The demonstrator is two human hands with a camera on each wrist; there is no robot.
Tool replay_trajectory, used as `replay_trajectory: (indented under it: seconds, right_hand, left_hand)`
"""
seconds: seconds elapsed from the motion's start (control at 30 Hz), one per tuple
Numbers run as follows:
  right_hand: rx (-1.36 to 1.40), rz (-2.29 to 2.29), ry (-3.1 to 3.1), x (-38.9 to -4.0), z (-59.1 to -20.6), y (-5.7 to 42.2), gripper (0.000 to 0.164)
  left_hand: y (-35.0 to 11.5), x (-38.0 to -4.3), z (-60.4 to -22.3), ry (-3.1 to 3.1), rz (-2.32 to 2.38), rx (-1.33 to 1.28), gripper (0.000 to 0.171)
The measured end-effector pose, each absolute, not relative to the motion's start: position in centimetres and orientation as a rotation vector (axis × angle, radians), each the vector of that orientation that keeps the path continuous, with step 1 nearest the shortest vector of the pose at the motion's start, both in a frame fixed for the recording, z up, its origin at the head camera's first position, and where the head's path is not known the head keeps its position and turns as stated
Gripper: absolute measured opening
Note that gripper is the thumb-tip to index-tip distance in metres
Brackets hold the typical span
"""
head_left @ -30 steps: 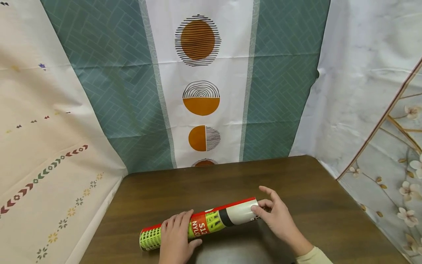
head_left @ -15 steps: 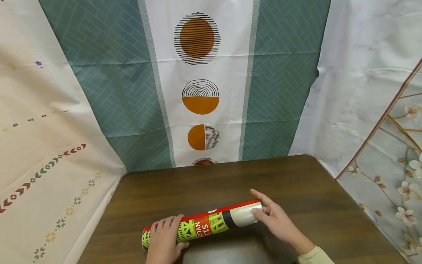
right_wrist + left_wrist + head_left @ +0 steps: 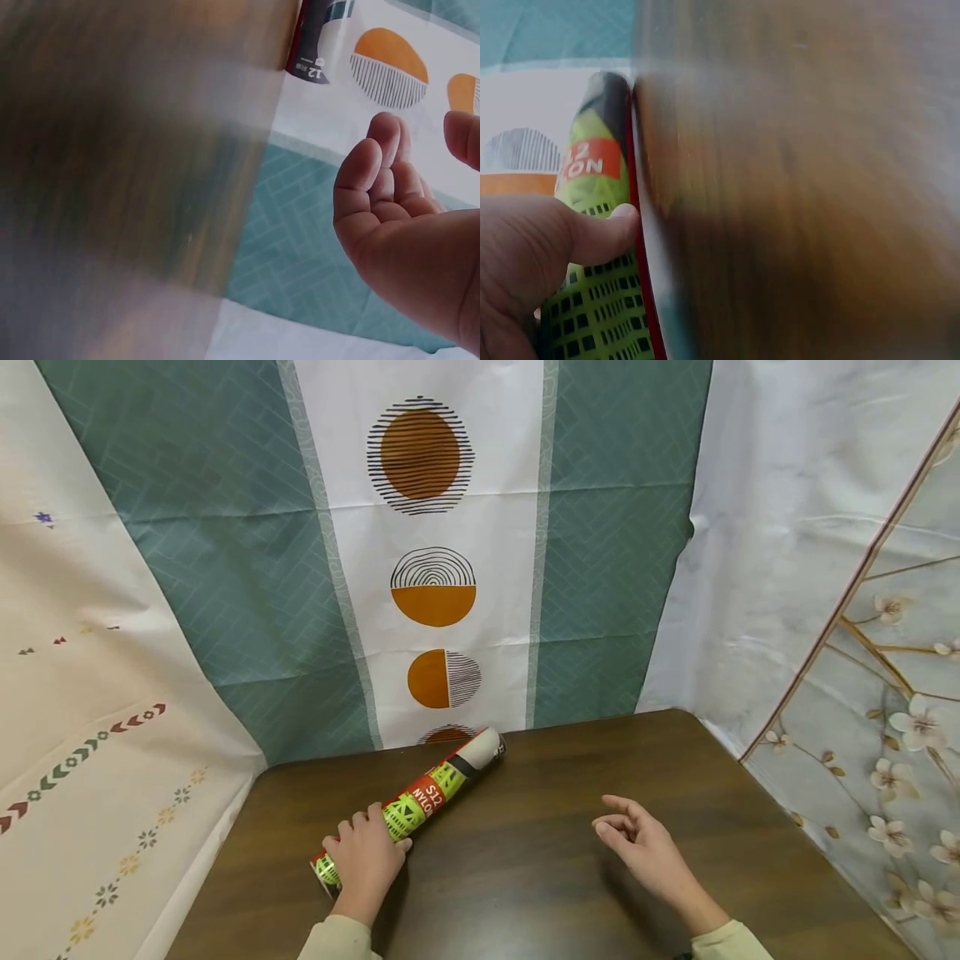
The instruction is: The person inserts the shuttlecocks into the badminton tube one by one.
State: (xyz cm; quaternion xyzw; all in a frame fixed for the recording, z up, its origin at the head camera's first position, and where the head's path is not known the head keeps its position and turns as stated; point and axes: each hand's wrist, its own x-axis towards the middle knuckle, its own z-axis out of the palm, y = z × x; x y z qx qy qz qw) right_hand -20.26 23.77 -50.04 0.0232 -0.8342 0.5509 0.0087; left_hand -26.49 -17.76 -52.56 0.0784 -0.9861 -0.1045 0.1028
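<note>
A long shuttlecock tube [image 3: 426,795], lime green and red with a white far end and the print "S12 NYLON", lies slantwise over the table. Its far end points toward the back wall. My left hand [image 3: 366,858] grips it near its near left end, palm over the top. The left wrist view shows the thumb [image 3: 607,234] lying across the green side of the tube [image 3: 592,193]. To the right, apart from the tube, my right hand [image 3: 651,858] hovers above the table, fingers loosely bent and holding nothing. In the right wrist view the tube's end [image 3: 319,49] shows beyond the fingers.
The dark brown wooden table [image 3: 540,827] reaches back to a hanging cloth [image 3: 600,610] with green panels and orange circles. A cream cloth [image 3: 112,760] borders the left side, and a flowered white cloth [image 3: 840,777] borders the right.
My right hand has let go of the tube's white end and sits apart from it. With the left hand holding it, the tube has swung so its right end moved left and toward the back.
</note>
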Motion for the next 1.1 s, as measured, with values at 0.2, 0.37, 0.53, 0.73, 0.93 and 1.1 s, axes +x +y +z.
replay_trajectory:
  seconds: [0.2,0.37,0.53,0.73,0.93,1.1]
  right_hand:
    - [0.087,1.721,-2.604,-20.5,-50.5,23.9,0.052]
    - [0.074,1.716,-2.611,-20.6,-50.8,24.0,0.051]
    - [0.08,1.709,-2.616,-20.6,-51.1,24.1,0.054]
    - [0.082,1.725,-2.613,-20.5,-51.1,24.3,0.055]
    - [0.077,1.718,-2.61,-20.5,-51.2,24.4,0.052]
    - [0.054,1.716,-2.62,-20.5,-51.3,24.5,0.051]
  left_hand:
    - [-17.4,-27.6,-52.9,-2.935,-0.309,0.305,0.088]
    - [-17.6,-27.5,-52.9,-2.911,-0.284,0.312,0.097]
    - [-17.9,-27.5,-53.0,-2.921,-0.273,0.312,0.102]
    - [-17.8,-27.4,-52.7,-2.909,-0.273,0.287,0.104]
    - [-17.8,-27.3,-52.6,-2.869,-0.257,0.251,0.103]
    - [-17.8,-27.3,-52.3,-2.89,-0.236,0.239,0.106]
